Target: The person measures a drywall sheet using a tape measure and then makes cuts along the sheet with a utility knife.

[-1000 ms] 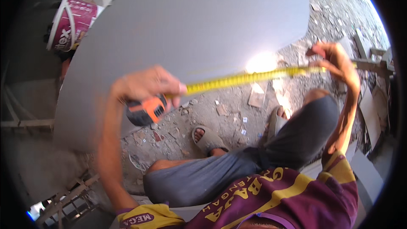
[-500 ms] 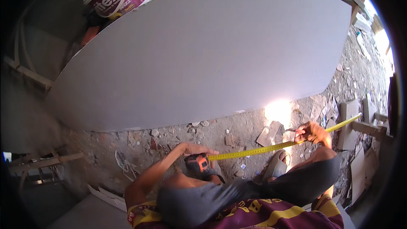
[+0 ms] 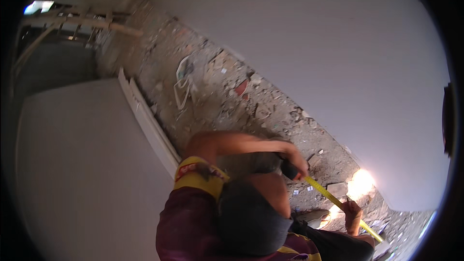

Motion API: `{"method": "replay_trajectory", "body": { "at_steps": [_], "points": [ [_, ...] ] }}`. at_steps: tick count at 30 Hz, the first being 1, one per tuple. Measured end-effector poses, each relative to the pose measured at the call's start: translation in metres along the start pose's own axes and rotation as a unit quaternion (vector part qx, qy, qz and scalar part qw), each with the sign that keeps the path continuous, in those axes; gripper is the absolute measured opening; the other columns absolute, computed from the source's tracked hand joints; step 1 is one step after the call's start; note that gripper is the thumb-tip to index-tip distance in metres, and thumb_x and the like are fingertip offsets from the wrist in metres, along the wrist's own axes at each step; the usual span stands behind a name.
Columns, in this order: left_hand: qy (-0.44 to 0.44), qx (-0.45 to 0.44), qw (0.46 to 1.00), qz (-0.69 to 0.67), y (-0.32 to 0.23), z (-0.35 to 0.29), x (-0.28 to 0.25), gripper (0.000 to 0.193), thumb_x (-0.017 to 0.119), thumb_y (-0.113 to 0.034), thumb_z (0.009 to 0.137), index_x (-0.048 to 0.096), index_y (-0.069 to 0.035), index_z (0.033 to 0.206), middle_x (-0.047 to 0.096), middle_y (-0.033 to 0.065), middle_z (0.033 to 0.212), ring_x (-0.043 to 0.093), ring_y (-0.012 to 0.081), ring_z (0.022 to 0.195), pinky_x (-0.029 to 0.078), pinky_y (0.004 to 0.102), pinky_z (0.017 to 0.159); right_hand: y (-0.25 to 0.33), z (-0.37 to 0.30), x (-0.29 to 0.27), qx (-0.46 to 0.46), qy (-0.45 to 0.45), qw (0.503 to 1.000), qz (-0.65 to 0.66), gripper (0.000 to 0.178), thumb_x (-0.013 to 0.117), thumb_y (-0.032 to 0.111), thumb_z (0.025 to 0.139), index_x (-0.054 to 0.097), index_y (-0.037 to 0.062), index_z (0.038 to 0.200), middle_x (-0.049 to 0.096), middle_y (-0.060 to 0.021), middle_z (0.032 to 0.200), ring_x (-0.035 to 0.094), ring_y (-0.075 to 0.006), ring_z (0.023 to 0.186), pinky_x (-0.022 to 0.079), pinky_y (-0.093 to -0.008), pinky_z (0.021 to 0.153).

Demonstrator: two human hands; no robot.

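Note:
My left hand (image 3: pixel 297 160) is closed around the dark case of a tape measure (image 3: pixel 289 169), which shows a bit of orange. From the case a yellow blade (image 3: pixel 320 188) runs out to the lower right. My right hand (image 3: pixel 352 210) grips this blade partway along, and its free end sticks out past the hand. A thin dark tip shows above the right fingers, too small to name. Both hands are over the ground beside my bent knees, near the edge of a large grey sheet (image 3: pixel 338 63).
Another large grey board (image 3: pixel 92 164) lies at the left, with pale strips (image 3: pixel 147 121) along its edge. Rubble, a white looped cord (image 3: pixel 180 89) and a red shard (image 3: pixel 241 87) litter the dirt between. Wooden poles (image 3: pixel 72 21) stand at the far left.
The view has swung to the left, bringing the left board into sight and the bucket out of it. Both hands still hold the tape measure, its blade now slanting down to the right.

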State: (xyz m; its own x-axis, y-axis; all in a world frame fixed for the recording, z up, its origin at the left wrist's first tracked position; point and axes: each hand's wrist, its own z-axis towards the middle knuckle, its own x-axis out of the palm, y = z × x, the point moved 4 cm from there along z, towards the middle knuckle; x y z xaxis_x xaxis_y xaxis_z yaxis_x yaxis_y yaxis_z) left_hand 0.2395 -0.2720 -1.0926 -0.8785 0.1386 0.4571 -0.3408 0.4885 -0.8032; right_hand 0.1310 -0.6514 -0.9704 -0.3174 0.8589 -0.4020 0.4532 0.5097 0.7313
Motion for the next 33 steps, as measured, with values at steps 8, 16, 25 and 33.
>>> {"method": "replay_trajectory", "body": {
  "at_steps": [8,16,25,33],
  "points": [
    [-0.158,-0.060,0.973,0.158,-0.090,0.107,0.010,0.051,0.079,-0.056,0.082,0.087,-0.012,0.105,0.081,0.0132,0.106,0.075,0.0276,0.094,0.058,0.0432,0.083,0.062,0.011,0.021,0.097,0.070,0.993,0.007,0.009,0.077,0.008,0.100,0.076,0.0004,0.104,0.066,0.0005,0.075,0.050,-0.0055,0.051,0.036,-0.0249,0.043],
    [-0.164,0.005,0.964,0.210,-0.146,0.060,0.002,0.050,0.077,-0.048,0.088,0.082,0.000,0.100,0.078,0.0218,0.105,0.076,0.0380,0.100,0.059,0.0447,0.094,0.033,-0.004,-0.026,-0.031,-0.089,0.984,-0.150,0.027,0.079,0.010,0.095,0.076,0.0006,0.120,0.081,-0.0168,0.107,0.076,-0.0293,0.080,0.057,-0.0411,0.069],
    [-0.173,-0.057,0.960,0.214,-0.159,0.089,0.024,0.087,0.083,-0.037,0.091,0.033,-0.007,0.156,0.072,0.0211,0.111,0.074,0.0340,0.101,0.057,0.0444,0.094,0.072,0.014,-0.002,-0.004,0.023,0.999,0.036,0.026,0.087,0.016,0.089,0.073,0.0058,0.109,0.070,-0.0110,0.082,0.062,-0.0255,0.072,0.049,-0.0436,0.070],
    [-0.150,-0.100,0.954,0.240,-0.220,0.099,0.031,0.086,0.083,-0.034,0.090,0.032,-0.008,0.154,0.072,0.0170,0.104,0.075,0.0312,0.099,0.057,0.0442,0.094,0.045,-0.094,-0.071,-0.122,-0.404,0.850,0.315,0.028,0.077,0.009,0.102,0.071,-0.0050,0.124,0.074,-0.0144,0.118,0.075,-0.0205,0.107,0.062,-0.0342,0.092]
  ]
}}
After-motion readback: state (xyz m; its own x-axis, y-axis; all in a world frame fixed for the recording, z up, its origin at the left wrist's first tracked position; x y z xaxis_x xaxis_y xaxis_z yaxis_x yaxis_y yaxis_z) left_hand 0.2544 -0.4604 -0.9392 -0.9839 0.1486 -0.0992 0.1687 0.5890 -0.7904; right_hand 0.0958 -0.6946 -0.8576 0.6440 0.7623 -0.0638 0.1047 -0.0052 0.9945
